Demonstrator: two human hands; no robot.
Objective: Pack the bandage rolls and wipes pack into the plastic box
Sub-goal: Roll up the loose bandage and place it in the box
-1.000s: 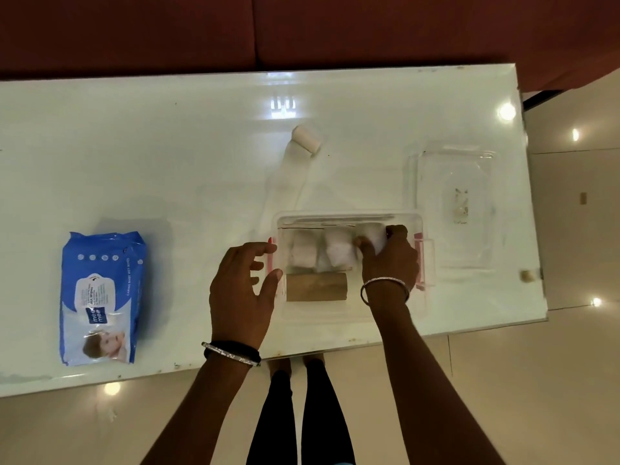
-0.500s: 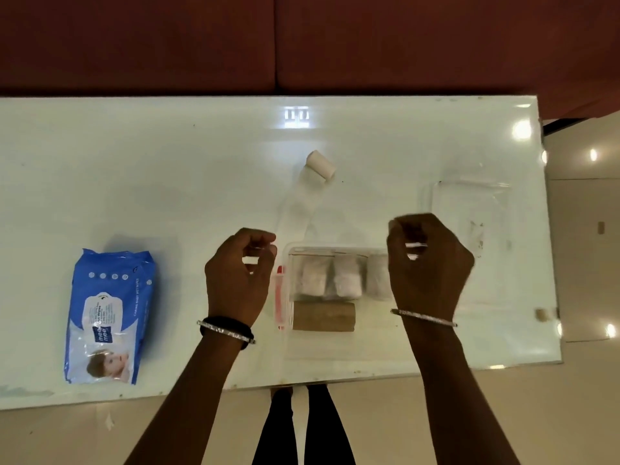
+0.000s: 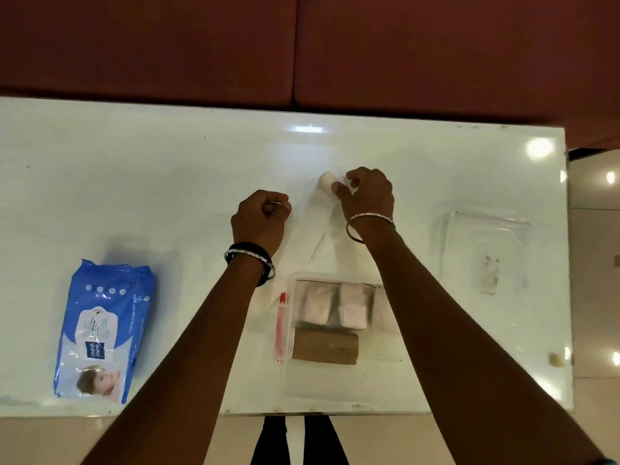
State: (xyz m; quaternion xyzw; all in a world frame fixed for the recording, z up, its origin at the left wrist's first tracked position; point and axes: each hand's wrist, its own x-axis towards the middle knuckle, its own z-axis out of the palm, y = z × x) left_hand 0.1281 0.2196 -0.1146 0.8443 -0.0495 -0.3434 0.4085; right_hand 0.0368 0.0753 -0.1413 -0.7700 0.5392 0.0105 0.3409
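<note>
A clear plastic box (image 3: 288, 380) with a red side latch sits near the table's front edge. Inside lie white bandage rolls (image 3: 317, 305) in a row and a brown roll (image 3: 324, 347) in front of them. Beyond the box, a white bandage roll (image 3: 326, 180) lies partly unrolled, its loose strip (image 3: 313, 229) trailing back toward the box. My right hand (image 3: 367, 196) pinches this roll with thumb and fingers. My left hand (image 3: 261, 218) is a closed fist beside the strip; whether it touches the strip I cannot tell. The blue wipes pack (image 3: 104, 330) lies at the left.
The box's clear lid (image 3: 483, 250) lies flat on the white table (image 3: 134, 182) at the right. A small beige scrap (image 3: 555, 359) sits by the right front corner. A dark red sofa runs behind the table. My legs show below the front edge.
Both hands left the box and reached away from me. My right hand went to the unrolled bandage roll and took hold of it; my left hand stopped beside the loose strip.
</note>
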